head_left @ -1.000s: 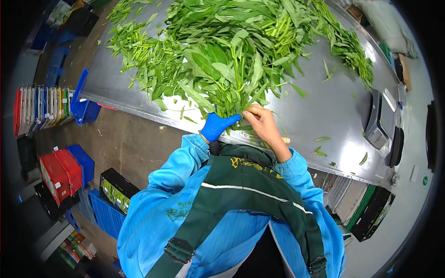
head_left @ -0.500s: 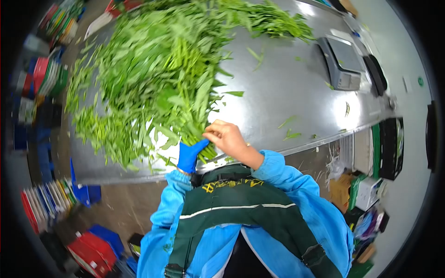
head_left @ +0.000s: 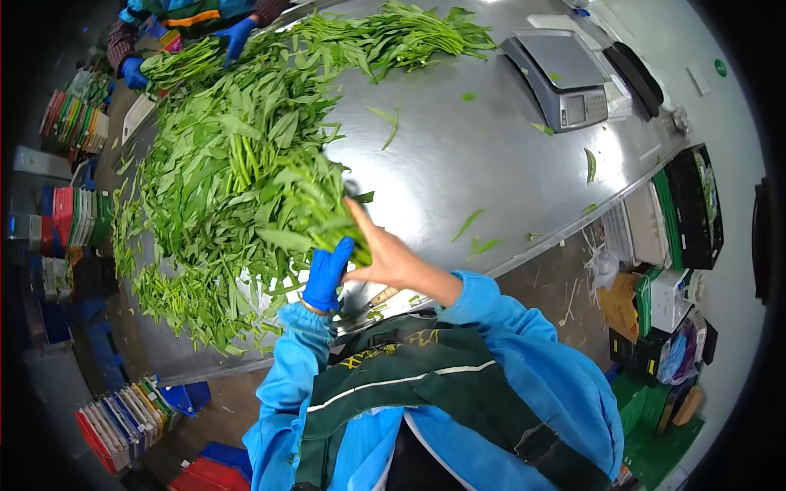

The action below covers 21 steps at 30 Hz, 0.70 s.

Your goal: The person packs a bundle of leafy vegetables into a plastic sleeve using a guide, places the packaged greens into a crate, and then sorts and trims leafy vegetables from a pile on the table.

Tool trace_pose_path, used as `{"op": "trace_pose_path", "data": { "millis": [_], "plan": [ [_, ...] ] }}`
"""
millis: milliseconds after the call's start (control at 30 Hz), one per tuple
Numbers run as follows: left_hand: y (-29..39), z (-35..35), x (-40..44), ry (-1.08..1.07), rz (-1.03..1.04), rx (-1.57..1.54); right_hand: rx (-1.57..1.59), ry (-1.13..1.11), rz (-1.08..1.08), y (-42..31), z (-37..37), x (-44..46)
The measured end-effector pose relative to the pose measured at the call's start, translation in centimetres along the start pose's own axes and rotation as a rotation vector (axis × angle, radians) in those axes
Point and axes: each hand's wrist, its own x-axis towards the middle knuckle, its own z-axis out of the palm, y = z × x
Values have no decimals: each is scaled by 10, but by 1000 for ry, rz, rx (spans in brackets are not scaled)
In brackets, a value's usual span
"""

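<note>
My left hand (head_left: 326, 277), in a blue glove, is wrapped round a bunch of leafy greens (head_left: 315, 200) that looks like water spinach, near the table's front edge. Bare, my right hand (head_left: 389, 260) cups the same bunch from the right, thumb below and fingers above the stem ends. Part of the stems is hidden between the hands. The leaves of the bunch point up and left, over a large pile of the same greens (head_left: 205, 155) on the metal table (head_left: 434, 164).
A digital scale (head_left: 565, 69) stands at the back right. More greens (head_left: 417, 37) lie along the far side, with loose leaves (head_left: 468, 222) scattered about. At top left, a co-worker's blue-gloved hands (head_left: 237, 39) are at another bunch (head_left: 184, 64). Crates (head_left: 684, 221) stand beyond the right edge.
My right hand has gone from pinched fingers above the stems to spread fingers round the bunch. The view has shifted, bringing the co-worker into sight at top left.
</note>
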Motion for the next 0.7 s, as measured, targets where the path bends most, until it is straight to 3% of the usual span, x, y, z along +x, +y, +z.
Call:
{"op": "trace_pose_path", "data": {
  "millis": [67, 133, 167, 200, 233, 267, 300, 333, 400, 467, 500, 567, 600, 667, 700],
  "plan": [
    [49, -1, 78, -42, -916, -1034, 3, 133, -6, 3, -34, -5],
    [53, 20, 119, -258, -664, -1053, -36, 453, -80, 23, -52, -18],
    [65, 26, 142, -313, -596, -915, -136, 560, -82, 39, -67, -25],
    [84, 23, 165, -381, -727, -961, -220, 638, -31, 49, -85, -32],
    [101, 17, 184, -445, -811, -710, -107, 685, 7, 49, -105, -38],
    [85, 66, 173, -203, -570, -794, -42, 787, 27, 50, -124, -44],
    [75, 103, 163, -91, -493, -794, -206, 888, 81, 63, -145, -51],
    [73, 119, 157, -121, -500, -771, -322, 957, 83, 73, -162, -57],
    [75, 117, 141, -266, -594, -961, -389, 935, 201, 118, -200, -78],
    [60, 127, 108, -215, -647, -1189, -701, 788, 284, 179, -231, -109],
    [50, 120, 96, -148, -685, -1137, -700, 769, 275, 185, -243, -121],
    [27, 88, 73, 25, -810, -1016, -1133, 819, 457, 191, -256, -130],
    [12, 67, 65, 129, -896, -945, -1135, 808, 451, 179, -254, -118],
    [-19, 21, 55, 452, -1027, -830, -969, 897, 243, 117, -224, -74],
    [-35, 1, 56, 600, -896, -617, -638, 844, 166, 101, -203, -41]
  ]
}}
